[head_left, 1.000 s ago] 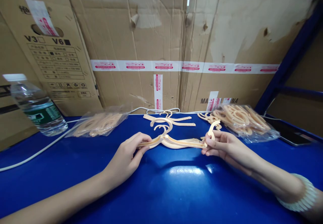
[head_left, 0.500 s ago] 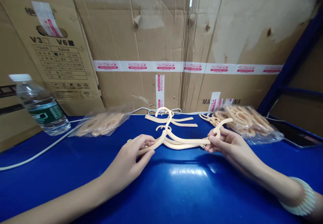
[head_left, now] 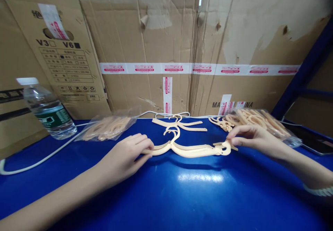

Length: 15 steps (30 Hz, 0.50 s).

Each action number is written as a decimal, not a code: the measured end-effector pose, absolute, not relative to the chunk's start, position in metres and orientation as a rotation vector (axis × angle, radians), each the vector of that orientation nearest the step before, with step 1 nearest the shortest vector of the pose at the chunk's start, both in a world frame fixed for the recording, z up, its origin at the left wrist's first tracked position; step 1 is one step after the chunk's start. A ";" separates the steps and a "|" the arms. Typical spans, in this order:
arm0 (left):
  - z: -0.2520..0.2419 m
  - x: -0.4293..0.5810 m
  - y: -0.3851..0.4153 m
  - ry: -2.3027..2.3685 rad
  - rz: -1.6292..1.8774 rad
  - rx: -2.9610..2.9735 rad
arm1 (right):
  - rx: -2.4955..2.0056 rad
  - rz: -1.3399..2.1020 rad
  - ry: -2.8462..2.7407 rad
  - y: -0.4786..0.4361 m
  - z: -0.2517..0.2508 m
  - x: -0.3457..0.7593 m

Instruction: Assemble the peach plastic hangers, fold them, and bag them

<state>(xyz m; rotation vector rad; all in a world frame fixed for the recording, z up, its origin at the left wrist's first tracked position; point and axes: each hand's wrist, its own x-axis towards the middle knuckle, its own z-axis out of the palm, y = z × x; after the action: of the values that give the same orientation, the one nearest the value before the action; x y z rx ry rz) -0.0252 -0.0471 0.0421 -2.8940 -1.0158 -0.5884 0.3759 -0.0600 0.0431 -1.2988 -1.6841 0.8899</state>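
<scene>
Cream plastic hangers (head_left: 192, 152), at least two stacked together, are held just above the blue table in the middle of the view. My left hand (head_left: 131, 153) is closed around their left arm, fingers over the top and thumb below. At the right end, a small curved hook piece (head_left: 227, 148) lies against the tip of the hanger arm. My right hand (head_left: 246, 137) pinches the top of this piece between thumb and forefinger. Behind them, another cream hanger (head_left: 179, 124) lies on the table. Whether the hook piece is fastened to the arm I cannot tell.
A clear bag of cream parts (head_left: 106, 127) lies at left beside a water bottle (head_left: 49, 109). Another bag (head_left: 260, 121) and loose hook pieces (head_left: 221, 122) lie at right, near a dark flat device (head_left: 316, 140). Cardboard (head_left: 145, 43) stands behind a white cable (head_left: 39, 170).
The hook piece has gone from sticking up in my right hand to lying down against the hanger's right end. The front hanger's hook has tipped backward and lower.
</scene>
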 end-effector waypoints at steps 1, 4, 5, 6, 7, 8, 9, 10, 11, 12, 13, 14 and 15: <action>0.041 -0.025 -0.048 -1.004 -0.542 -2.895 | -1.306 0.880 -1.775 -0.060 0.043 0.376; 0.037 -0.024 -0.051 -0.993 -0.410 -2.869 | -1.325 0.814 -2.009 -0.061 0.041 0.374; 0.035 -0.023 -0.052 -0.989 -0.376 -2.853 | -1.335 0.785 -2.052 -0.061 0.039 0.373; 0.034 -0.023 -0.052 -0.990 -0.348 -2.835 | -1.348 0.752 -2.083 -0.060 0.038 0.373; 0.033 -0.022 -0.052 -0.990 -0.327 -2.816 | -1.359 0.718 -2.109 -0.060 0.037 0.373; 0.033 -0.021 -0.052 -0.992 -0.310 -2.795 | -1.365 0.684 -2.134 -0.059 0.036 0.373; 0.034 -0.020 -0.052 -0.992 -0.295 -2.773 | -1.366 0.648 -2.158 -0.058 0.035 0.374; 0.035 -0.019 -0.052 -0.990 -0.278 -2.750 | -1.363 0.610 -2.179 -0.058 0.035 0.374; 0.036 -0.019 -0.053 -0.988 -0.257 -2.732 | -1.357 0.574 -2.201 -0.057 0.034 0.375; 0.036 -0.018 -0.053 -0.990 -0.237 -2.722 | -1.349 0.541 -2.220 -0.057 0.034 0.374; 0.036 -0.019 -0.053 -1.003 -0.229 -2.717 | -1.342 0.513 -2.230 -0.058 0.034 0.373; 0.034 -0.020 -0.053 -1.027 -0.238 -2.713 | -1.334 0.499 -2.232 -0.060 0.033 0.370; 0.030 -0.022 -0.054 -1.063 -0.264 -2.705 | -1.324 0.494 -2.221 -0.062 0.033 0.367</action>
<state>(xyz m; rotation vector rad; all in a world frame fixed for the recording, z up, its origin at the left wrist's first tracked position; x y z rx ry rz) -0.0215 -0.0537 0.0297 -2.7048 -1.0633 -0.2643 0.3668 -0.0623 0.0326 -1.3237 -2.2208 0.4939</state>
